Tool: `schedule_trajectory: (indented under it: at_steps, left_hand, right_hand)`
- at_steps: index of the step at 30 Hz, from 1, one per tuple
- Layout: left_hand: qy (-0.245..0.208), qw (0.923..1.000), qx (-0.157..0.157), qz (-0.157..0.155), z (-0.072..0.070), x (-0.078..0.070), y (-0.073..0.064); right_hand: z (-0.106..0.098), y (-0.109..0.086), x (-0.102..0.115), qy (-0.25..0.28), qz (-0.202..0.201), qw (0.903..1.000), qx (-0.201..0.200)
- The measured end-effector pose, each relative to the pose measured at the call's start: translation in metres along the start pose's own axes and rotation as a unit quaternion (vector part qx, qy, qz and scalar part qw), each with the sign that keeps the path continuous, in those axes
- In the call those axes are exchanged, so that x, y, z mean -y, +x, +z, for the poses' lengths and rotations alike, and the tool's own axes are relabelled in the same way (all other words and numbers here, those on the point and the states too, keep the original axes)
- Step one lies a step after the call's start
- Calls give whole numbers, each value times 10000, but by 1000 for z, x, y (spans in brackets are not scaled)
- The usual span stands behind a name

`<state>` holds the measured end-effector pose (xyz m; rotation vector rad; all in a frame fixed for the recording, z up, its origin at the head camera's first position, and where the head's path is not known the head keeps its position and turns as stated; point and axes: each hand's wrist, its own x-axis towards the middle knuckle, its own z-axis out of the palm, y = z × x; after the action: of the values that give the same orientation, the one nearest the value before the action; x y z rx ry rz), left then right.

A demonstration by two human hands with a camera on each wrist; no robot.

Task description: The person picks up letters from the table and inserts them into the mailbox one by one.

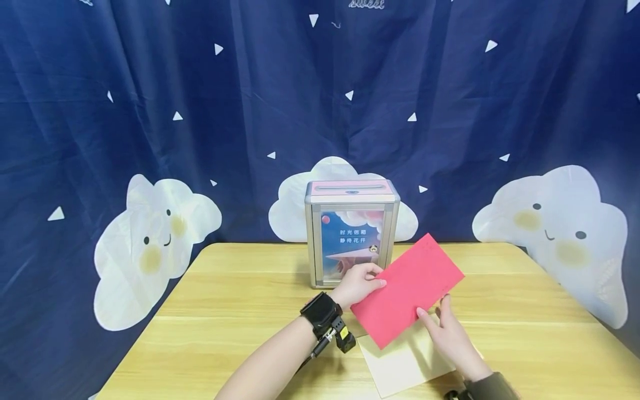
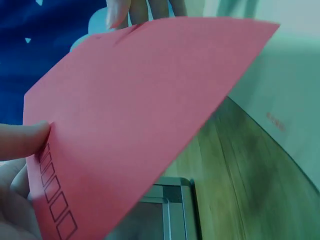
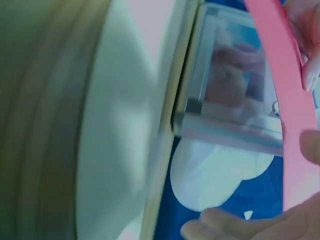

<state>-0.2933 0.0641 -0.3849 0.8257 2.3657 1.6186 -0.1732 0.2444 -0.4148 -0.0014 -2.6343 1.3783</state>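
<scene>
A red envelope [image 1: 407, 291] is tilted up above the table, with a row of printed postcode boxes visible in the left wrist view. My left hand [image 1: 356, 286] pinches its left edge, thumb on the near face. At the lower right edge, my right hand [image 1: 452, 336] touches the envelope with its thumb; its other fingers look extended in the right wrist view [image 3: 260, 227]. Under both hands lies a cream envelope [image 1: 400, 369], partly covered by the red one. A silver-framed letter box [image 1: 352, 239] with a pink slotted top stands just behind my left hand.
The wooden table [image 1: 225, 311] spreads out on both sides of the hands. A dark blue curtain [image 1: 200, 100] with white triangles and clouds hangs behind it. The letter box's glazed front door carries a small round lock [image 1: 373, 249].
</scene>
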Motion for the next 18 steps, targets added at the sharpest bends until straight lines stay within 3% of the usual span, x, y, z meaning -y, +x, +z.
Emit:
schedule_trajectory:
  at_steps: [6,11,14,18]
  left_hand:
    - [-431,9990,-131,-84,-1,-3,-5]
    - [-563,9983,-162,-58,-3,-4,-9]
    - [-534,9985,-151,-25,-4,-3,-12]
    - [-540,9985,-99,-39,-6,-2,-14]
  right_hand:
    - [6,5,11,1210,-180,9918,-381]
    - [10,10,18,2043,-150,9759,-754]
    - [9,11,22,2332,-163,9694,-748]
    - [7,12,26,2348,-183,9692,-718]
